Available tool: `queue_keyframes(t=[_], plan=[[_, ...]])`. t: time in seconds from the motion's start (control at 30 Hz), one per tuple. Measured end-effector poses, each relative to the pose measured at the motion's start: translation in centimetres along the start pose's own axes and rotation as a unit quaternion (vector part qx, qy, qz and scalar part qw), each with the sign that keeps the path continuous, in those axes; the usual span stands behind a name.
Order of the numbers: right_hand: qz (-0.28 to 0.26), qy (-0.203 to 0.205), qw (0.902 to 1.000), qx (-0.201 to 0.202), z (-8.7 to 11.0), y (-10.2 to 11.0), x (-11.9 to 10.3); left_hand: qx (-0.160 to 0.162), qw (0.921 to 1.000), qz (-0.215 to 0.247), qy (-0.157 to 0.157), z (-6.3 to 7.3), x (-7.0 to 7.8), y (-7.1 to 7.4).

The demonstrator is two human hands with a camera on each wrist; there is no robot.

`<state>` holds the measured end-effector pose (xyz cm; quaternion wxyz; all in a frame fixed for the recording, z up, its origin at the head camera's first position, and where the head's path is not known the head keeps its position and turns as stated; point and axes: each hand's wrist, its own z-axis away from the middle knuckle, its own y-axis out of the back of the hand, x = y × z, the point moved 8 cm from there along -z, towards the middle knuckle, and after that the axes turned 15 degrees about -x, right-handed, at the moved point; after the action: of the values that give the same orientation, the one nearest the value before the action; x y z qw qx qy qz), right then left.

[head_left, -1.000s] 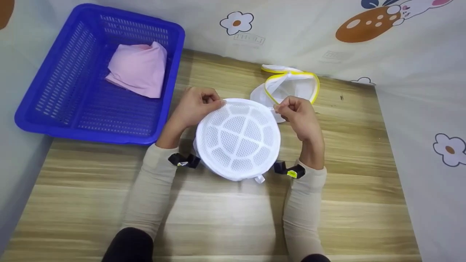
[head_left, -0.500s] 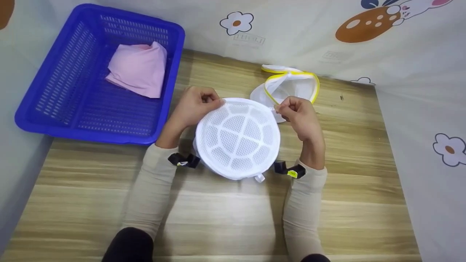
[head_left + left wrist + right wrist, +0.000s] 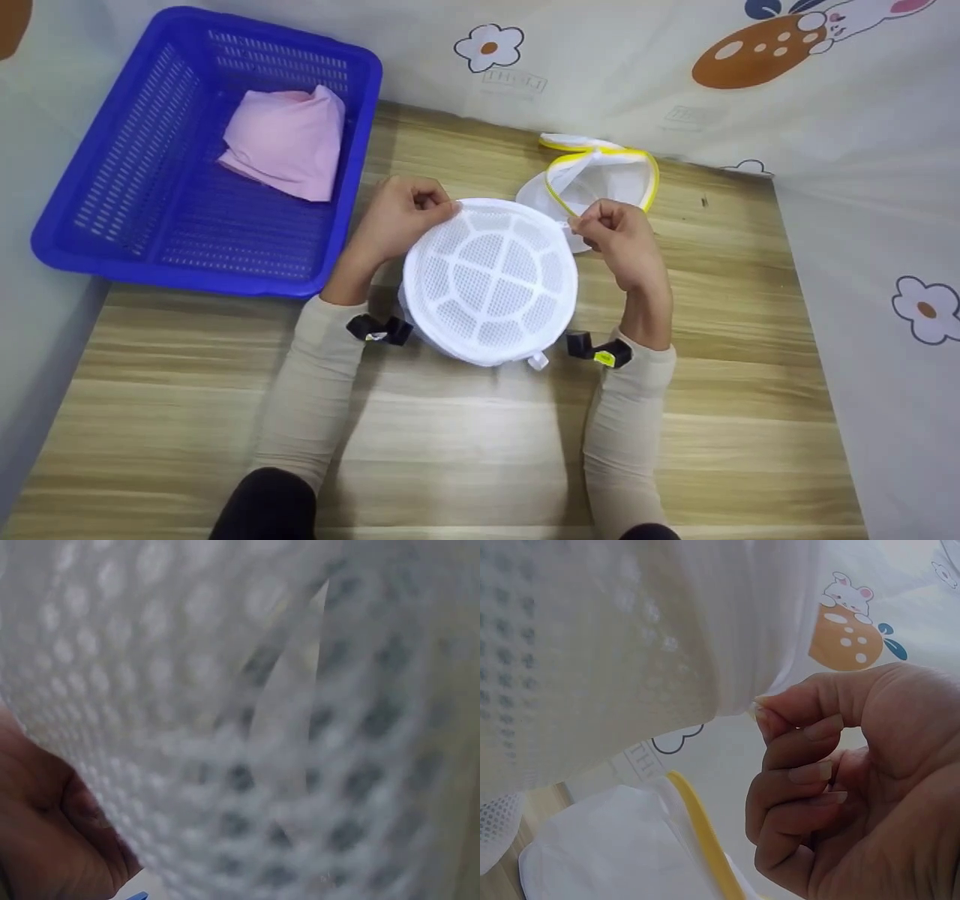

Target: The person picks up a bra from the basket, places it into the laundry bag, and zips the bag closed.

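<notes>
The left hand (image 3: 405, 217) pinches the bag (image 3: 495, 279) at eleven o'clock; the right hand (image 3: 619, 241) pinches its tab (image 3: 564, 225) near two. With the bag at the basket's (image 3: 240, 279) four o'clock, a steady left pinch should keep it taut against any pull.

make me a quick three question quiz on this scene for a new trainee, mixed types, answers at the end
1. True or false: the pink cloth lies inside the blue basket.
2. What colour is the trim of the open bag, just beyond the right hand? a) red b) yellow c) green
3. Fill in: the rim of the round bag, on the basket side, is pinched by the ____.

Key: 1. true 2. b 3. left hand
</notes>
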<state>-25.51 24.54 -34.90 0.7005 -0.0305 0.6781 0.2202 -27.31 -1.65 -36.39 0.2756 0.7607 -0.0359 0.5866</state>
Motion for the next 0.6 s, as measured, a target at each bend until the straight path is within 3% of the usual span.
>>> queue_keyframes(t=[0.6], plan=[[0.015,-0.007,0.9999,0.0,0.09,0.35,0.12,0.017,0.9998,0.003,-0.006,0.1,-0.01,0.12]])
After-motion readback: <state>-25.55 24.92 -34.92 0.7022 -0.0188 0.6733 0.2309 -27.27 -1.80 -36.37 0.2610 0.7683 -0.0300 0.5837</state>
